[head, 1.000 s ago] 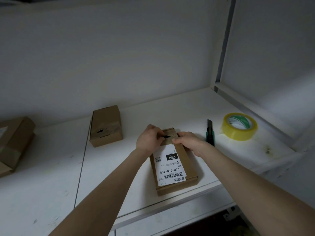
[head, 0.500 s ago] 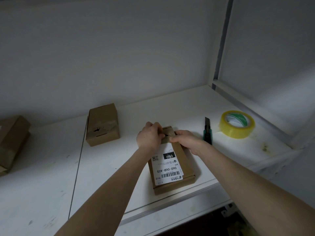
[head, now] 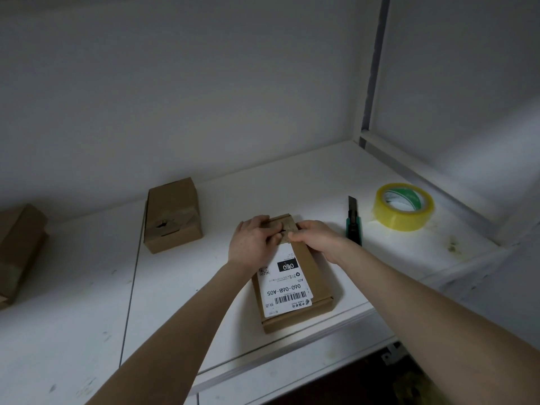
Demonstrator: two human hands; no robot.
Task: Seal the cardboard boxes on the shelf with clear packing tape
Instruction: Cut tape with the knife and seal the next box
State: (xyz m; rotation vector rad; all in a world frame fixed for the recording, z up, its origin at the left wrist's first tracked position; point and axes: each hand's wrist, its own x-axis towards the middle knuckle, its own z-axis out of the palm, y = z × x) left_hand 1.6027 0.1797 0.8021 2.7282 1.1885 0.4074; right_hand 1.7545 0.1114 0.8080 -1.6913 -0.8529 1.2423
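A flat cardboard box (head: 321,277) with a white shipping label (head: 285,287) lies near the front edge of the white shelf (head: 87,287). Both hands are at its far end, where a strip of tape crosses the flap. My left hand (head: 252,242) curls over the far left corner with its thumb on top. My right hand (head: 317,238) holds the far right side, thumb and fingertip pressed to the tape. A yellowish roll of clear packing tape (head: 403,207) lies flat at the right, apart from both hands.
A green-handled utility knife (head: 354,223) lies between the box and the tape roll, blade out. A second brown box (head: 172,214) stands further back to the left; another box (head: 17,249) is at the far left edge. A shelf upright (head: 374,68) rises at the right.
Both hands stay at the far end of the labelled box; their fingers have shifted slightly over the tape strip. The view has drifted a little.
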